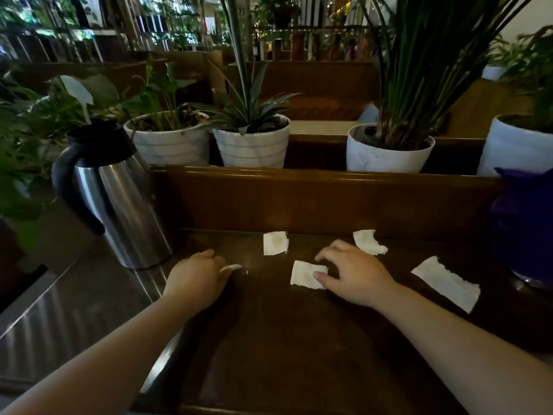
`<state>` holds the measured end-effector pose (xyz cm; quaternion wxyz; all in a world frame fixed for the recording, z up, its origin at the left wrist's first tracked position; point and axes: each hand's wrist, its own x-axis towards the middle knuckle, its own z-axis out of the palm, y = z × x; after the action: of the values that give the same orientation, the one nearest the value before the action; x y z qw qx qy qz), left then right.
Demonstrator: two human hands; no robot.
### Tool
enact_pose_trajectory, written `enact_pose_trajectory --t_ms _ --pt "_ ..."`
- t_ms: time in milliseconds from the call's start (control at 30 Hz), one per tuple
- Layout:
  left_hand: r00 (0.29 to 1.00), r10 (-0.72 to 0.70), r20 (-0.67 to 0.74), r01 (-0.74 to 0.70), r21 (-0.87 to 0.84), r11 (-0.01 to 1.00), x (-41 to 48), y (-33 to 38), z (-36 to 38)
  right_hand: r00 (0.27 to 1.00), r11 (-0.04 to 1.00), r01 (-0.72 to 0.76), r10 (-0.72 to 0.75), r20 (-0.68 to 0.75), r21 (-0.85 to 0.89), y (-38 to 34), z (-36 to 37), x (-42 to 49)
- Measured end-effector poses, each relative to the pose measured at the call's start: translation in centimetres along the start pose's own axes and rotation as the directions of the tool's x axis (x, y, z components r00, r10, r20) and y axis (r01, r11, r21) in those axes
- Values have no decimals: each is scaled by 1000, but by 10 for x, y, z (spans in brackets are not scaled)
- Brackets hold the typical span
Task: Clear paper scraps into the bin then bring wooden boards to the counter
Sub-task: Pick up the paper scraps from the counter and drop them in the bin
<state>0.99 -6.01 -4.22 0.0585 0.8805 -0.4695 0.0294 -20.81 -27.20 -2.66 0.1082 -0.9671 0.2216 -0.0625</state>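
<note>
Several white torn paper scraps lie on a dark wooden surface point(269, 339). My left hand point(194, 280) pinches a small scrap point(231, 268) at its fingertips. My right hand point(353, 274) rests with thumb and fingers touching a square scrap point(305, 272), fingers spread over it. Another scrap point(275, 242) lies just beyond, between my hands. A ragged scrap point(368, 241) sits past my right hand. A long strip point(446, 286) lies to the right. No bin or wooden boards are in view.
A steel jug with black handle point(119, 202) stands at the left on a metal counter point(54, 324). A purple vessel point(523, 223) stands at the right edge. White plant pots point(251, 145) line the ledge behind a raised wooden back rail point(314, 178).
</note>
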Motion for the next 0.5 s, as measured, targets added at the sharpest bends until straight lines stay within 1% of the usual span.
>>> enact_pose_trajectory --t_ms 267,367,433,500 --pt "983 124 -135 -127 -16 992 10 52 -13 981 988 154 -152 119 -3 9 18 38" --pt "977 138 -162 -141 -8 990 24 63 -12 975 978 196 -202 97 74 13 26 41" --pt "977 128 -173 -135 -30 990 36 67 -9 977 971 196 -206 61 139 15 30 40" --pt "979 123 -165 -134 -55 990 50 69 -4 977 967 198 -208 43 163 15 32 39"
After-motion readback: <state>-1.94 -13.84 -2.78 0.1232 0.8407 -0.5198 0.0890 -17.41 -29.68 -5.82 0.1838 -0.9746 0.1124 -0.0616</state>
